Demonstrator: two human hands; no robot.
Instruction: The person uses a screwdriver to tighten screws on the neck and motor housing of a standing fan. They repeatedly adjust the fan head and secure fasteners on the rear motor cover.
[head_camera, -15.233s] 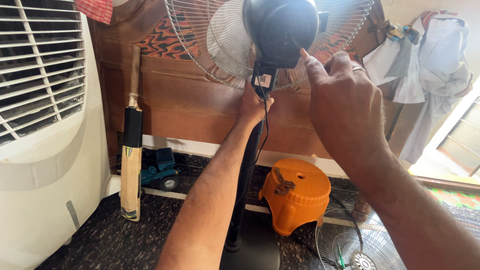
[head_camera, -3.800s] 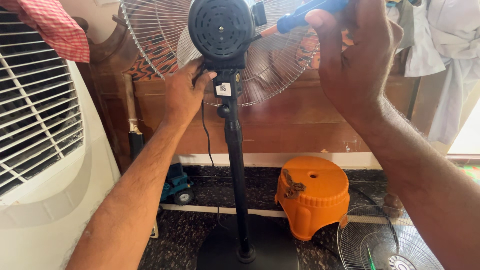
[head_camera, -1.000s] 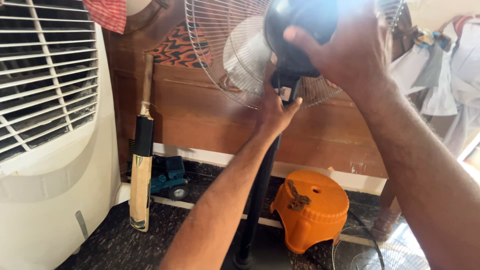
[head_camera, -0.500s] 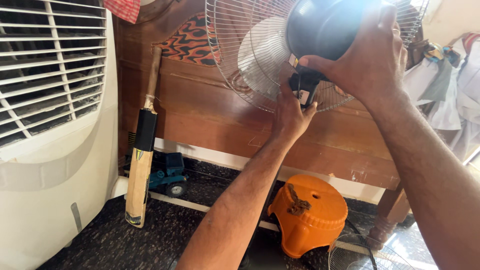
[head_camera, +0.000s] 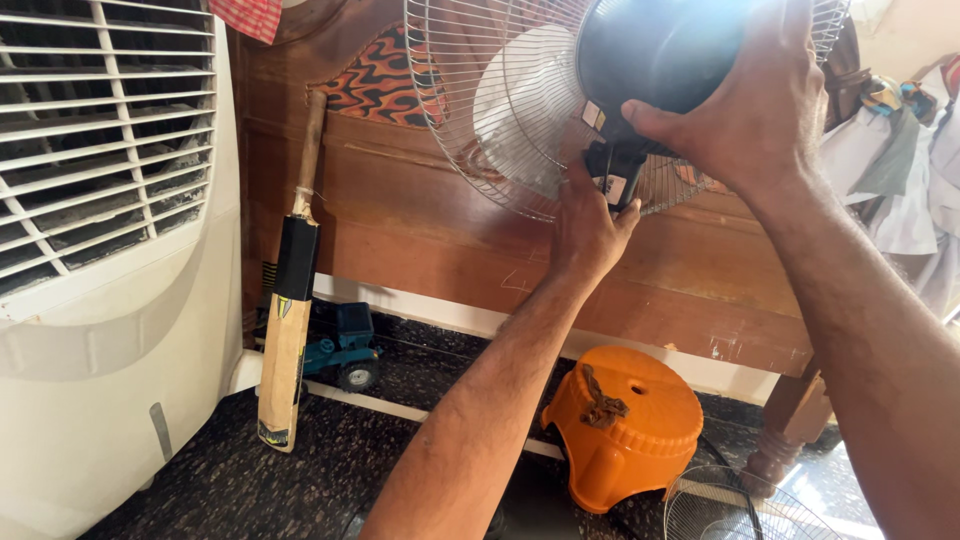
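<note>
White air cooler (head_camera: 110, 280) at left. Wooden bed frame (head_camera: 450, 250) behind. Fan motor housing (head_camera: 665, 50) at top, gripped by right hand (head_camera: 745, 110); left hand (head_camera: 590, 225) closed on neck beneath. Orange stool (head_camera: 625, 420), cricket bat (head_camera: 285, 330), toy tractor (head_camera: 345, 345) below.

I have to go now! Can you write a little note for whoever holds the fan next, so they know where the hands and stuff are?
Left hand: gripping the fan's neck joint from below.
Right hand: clasped over the black motor housing.
Wire guard and pale blade are on the fan's far side.
Another wire grille lies on the floor by the orange stool.
Done: fan head held steady. Left: cannot tell; no tool in either hand.
</note>
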